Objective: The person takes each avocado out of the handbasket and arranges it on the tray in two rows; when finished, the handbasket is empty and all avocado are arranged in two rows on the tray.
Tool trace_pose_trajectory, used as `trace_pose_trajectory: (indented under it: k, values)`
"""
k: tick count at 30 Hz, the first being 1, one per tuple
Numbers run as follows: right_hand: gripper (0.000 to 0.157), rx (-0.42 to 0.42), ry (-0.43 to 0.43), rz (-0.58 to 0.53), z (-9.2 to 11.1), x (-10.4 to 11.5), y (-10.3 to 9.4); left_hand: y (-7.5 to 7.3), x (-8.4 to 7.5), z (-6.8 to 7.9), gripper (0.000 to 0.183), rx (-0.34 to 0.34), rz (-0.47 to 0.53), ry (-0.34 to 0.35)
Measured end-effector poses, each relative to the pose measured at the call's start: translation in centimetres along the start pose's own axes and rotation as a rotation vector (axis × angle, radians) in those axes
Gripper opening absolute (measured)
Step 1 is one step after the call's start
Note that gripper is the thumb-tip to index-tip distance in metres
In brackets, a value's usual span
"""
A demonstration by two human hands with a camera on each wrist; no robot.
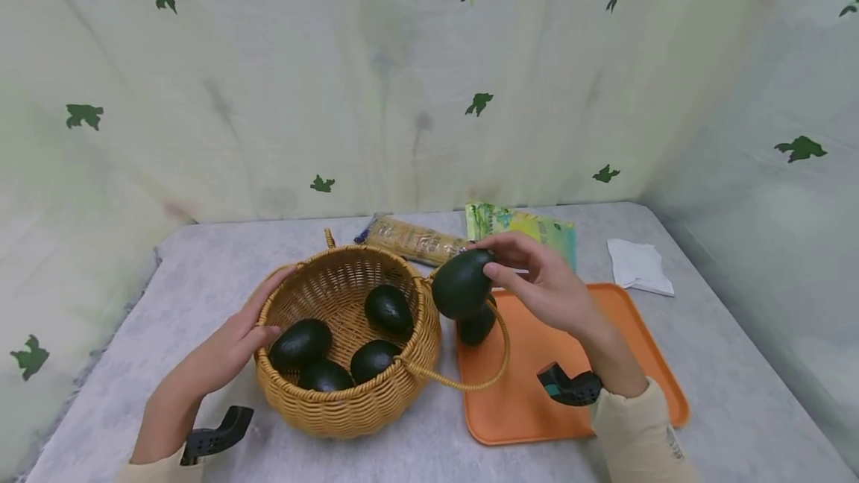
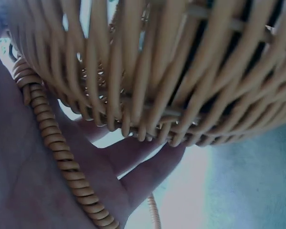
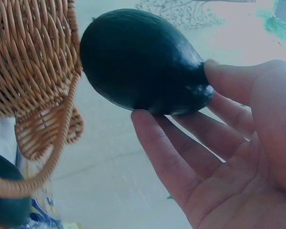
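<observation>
An avocado [image 1: 462, 284], dark green and smooth, is pinched in my right hand [image 1: 546, 285] above the basket's right rim. The right wrist view shows the thumb and fingertips around the narrow end of that avocado [image 3: 143, 62]. My left hand [image 1: 231, 345] holds the round wicker basket [image 1: 342, 412] at its left rim, and in the left wrist view its fingers [image 2: 152, 171] lie against the woven wall. Inside the basket are several avocados [image 1: 388, 311]. Another avocado [image 1: 476, 325] lies on the orange tray [image 1: 564, 423], partly hidden by the held one.
A looped wicker handle [image 1: 505, 349] hangs from the basket over the tray's left side. Behind stand a long clear packet [image 1: 419, 241] and a green-yellow packet [image 1: 557, 233]. A white tissue pack [image 1: 640, 267] lies at the right, and a patterned curtain [image 1: 403, 95] backs the table.
</observation>
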State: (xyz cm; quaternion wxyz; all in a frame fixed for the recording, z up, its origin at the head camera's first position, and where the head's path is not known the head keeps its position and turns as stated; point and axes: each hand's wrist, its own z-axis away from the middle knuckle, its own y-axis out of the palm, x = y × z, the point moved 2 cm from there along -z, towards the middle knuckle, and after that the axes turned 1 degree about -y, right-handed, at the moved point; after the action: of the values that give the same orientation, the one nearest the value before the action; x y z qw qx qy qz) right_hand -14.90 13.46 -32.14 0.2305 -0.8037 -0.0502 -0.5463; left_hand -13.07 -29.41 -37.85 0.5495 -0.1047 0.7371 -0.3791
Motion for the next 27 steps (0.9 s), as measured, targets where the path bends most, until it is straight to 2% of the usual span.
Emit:
trace_pose_trajectory:
  k: [8,19,27]
  values:
    - [0.031,-0.017,0.026,0.120,0.4,-0.8,-1.5,-0.4,-0.2,-0.2,0.073,0.019,0.023,0.012]
    - [0.032,0.044,0.137,0.133,1.0,-2.7,-4.4,-0.3,-0.1,-0.3,0.081,0.029,0.055,-0.006]
    - [0.036,0.069,0.189,0.130,0.9,-3.9,-5.1,0.0,0.2,-0.2,0.079,0.031,0.090,0.004]
